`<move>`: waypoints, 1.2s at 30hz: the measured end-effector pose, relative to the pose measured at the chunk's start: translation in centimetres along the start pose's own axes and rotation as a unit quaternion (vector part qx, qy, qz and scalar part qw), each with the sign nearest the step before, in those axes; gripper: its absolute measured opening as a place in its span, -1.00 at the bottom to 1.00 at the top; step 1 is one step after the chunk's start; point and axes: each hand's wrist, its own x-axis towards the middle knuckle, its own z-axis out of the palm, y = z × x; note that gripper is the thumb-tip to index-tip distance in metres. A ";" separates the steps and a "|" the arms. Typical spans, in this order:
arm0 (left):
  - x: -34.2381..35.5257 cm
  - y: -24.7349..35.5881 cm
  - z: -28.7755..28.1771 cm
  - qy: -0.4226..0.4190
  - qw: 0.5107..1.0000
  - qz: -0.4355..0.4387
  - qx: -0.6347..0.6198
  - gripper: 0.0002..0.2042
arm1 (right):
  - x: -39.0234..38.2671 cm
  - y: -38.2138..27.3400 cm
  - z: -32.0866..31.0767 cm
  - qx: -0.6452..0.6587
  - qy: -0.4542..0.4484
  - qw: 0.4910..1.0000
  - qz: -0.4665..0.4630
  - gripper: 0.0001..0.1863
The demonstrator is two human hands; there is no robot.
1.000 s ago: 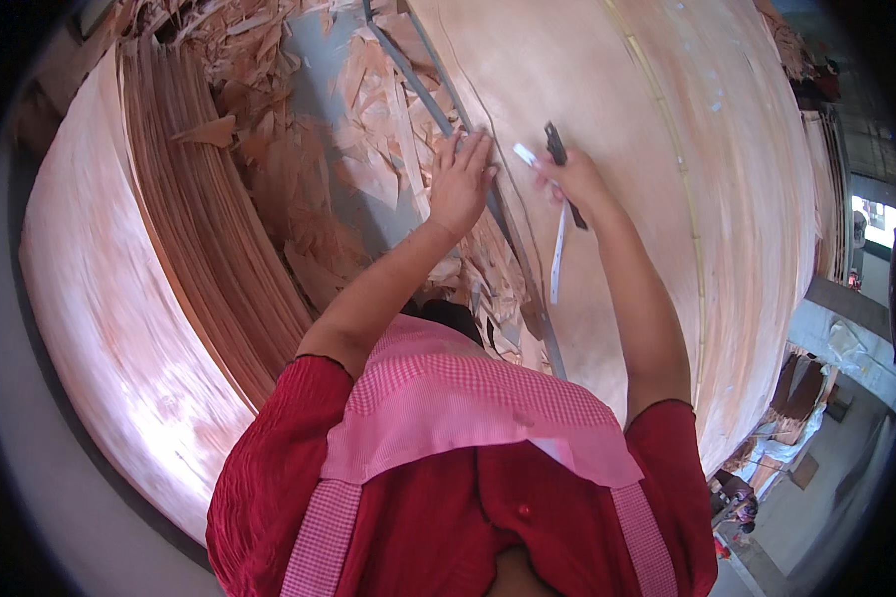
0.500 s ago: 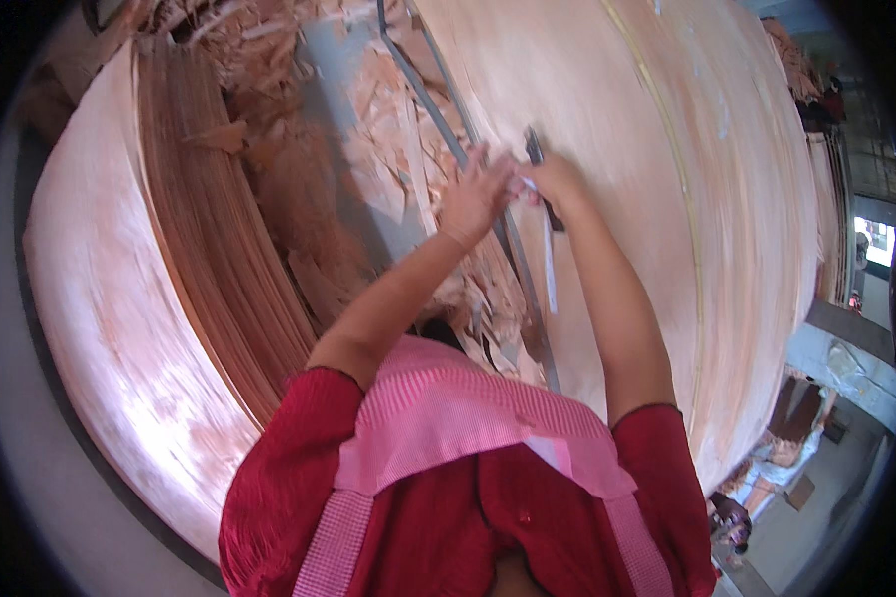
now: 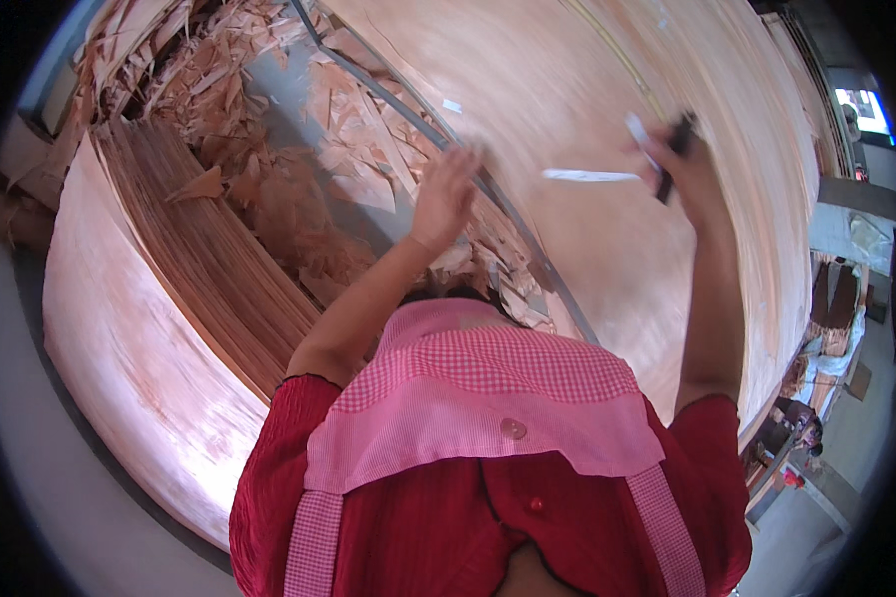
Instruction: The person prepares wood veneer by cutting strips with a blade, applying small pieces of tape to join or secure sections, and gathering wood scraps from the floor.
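Observation:
Over the metal bar at the pale veneer sheet's left edge, my left hand [image 3: 445,196] is open, fingers slightly bent and blurred, holding nothing. My right hand [image 3: 689,171] is closed on a black cutter-like tool [image 3: 680,137], held upright over the pale veneer [image 3: 528,80]. It also has a white strip [image 3: 592,175] in its fingers, one length hanging out leftward. A small white piece [image 3: 452,105] lies on the veneer near the bar [image 3: 408,99]. A thin yellow strip [image 3: 619,50] runs along the sheet.
A thick veneer stack [image 3: 174,259] stands at the left, with torn veneer scraps [image 3: 343,129] on a grey surface beside it. At the far right are more stacked sheets [image 3: 811,90], a bright opening [image 3: 862,109] and a co-worker [image 3: 794,430] lower down.
My right hand has moved up and rightward with the tool, and the white strip has swung from vertical to horizontal. My left hand has shifted slightly left. A small white piece now shows near the bar.

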 end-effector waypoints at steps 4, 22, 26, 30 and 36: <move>-4.4 3.3 2.9 -0.153 0.976 0.101 0.115 -0.48 | -10.0 0.9 -1.4 -0.188 -0.005 0.982 0.016 -0.81; -3.9 7.7 4.8 -0.239 0.893 0.160 0.346 -0.44 | -3.4 15.9 15.5 0.049 0.019 0.992 0.118 -0.86; -3.0 8.0 5.7 -0.238 0.860 0.243 0.380 -0.53 | -1.3 17.0 11.2 -0.422 0.052 0.903 -0.061 -0.82; 0.2 6.0 1.9 -0.209 0.964 0.145 0.084 -0.54 | -5.1 9.3 2.5 0.073 -0.024 0.994 0.082 -0.82; 8.6 -2.2 -5.1 -0.124 0.988 -0.001 0.092 -0.54 | -16.6 9.0 -6.5 0.263 0.036 0.960 0.094 -0.93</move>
